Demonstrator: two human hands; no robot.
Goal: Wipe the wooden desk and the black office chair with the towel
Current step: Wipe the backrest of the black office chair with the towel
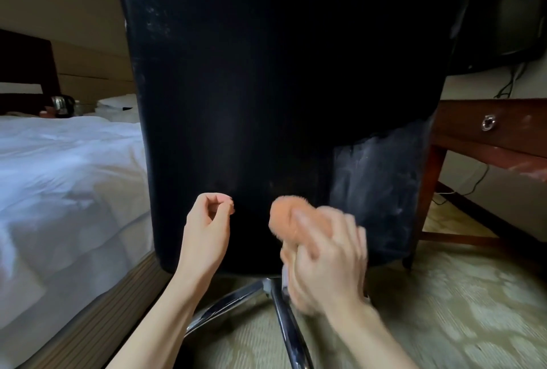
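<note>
The back of the black office chair [266,87] fills the middle of the view, with a dusty pale patch at its lower right. My right hand [325,256], blurred by motion, grips a bunched orange towel [285,214] against the lower part of the chair back. My left hand [207,226] hovers close to the chair back, left of the towel, fingers loosely curled and holding nothing. The wooden desk [461,123] shows at the right behind the chair, with a drawer and a metal ring pull.
A bed with white sheets [65,176] stands close on the left. The chair's chrome base [278,303] spreads over the patterned carpet [444,309] below my hands. A dark television [515,22] sits on the desk, with cables hanging down the wall.
</note>
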